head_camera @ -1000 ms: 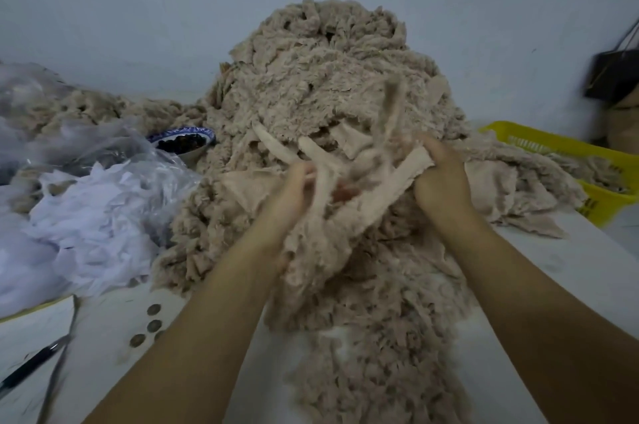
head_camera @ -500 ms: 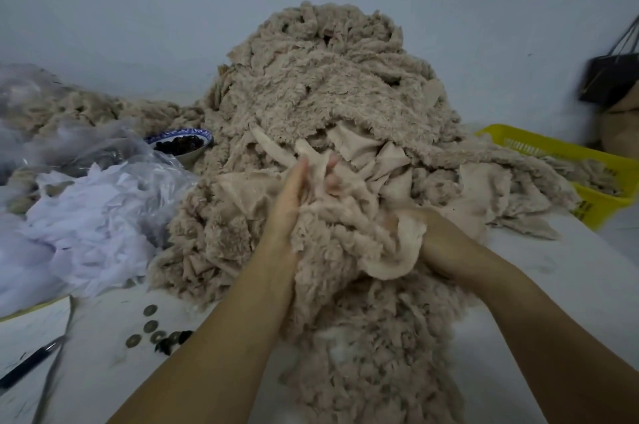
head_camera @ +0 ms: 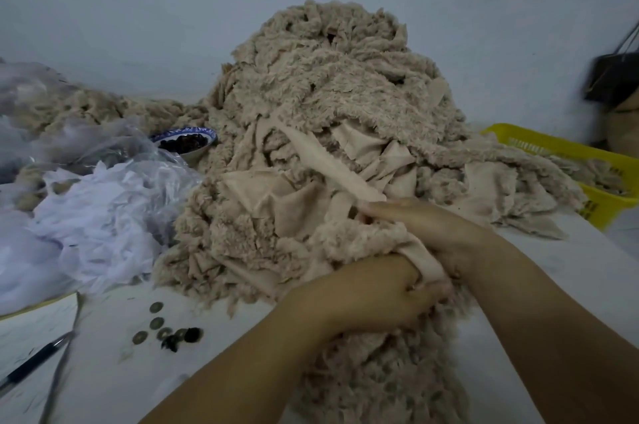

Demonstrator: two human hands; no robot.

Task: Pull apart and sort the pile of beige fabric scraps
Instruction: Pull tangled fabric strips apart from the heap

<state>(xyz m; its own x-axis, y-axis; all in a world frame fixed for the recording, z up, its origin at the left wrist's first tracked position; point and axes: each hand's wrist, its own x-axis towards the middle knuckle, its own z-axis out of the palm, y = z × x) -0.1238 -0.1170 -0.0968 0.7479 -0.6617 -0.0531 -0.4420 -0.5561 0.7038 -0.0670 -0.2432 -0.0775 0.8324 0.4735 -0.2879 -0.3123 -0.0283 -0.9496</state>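
A plain pale wall (head_camera: 121,8) stood behind the white table (head_camera: 110,378). The light was dim and cool. At the far right a dark bag (head_camera: 613,77) hung, blurred.

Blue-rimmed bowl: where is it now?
Head view, left of centre: the blue-rimmed bowl sits beside the left flank of the beige scrap pile, just behind the clear bag of white scraps.

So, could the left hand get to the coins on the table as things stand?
Probably yes. The coins lie on bare table left of the left hand, with nothing between them; but that hand grips beige scraps and would have to let go first.
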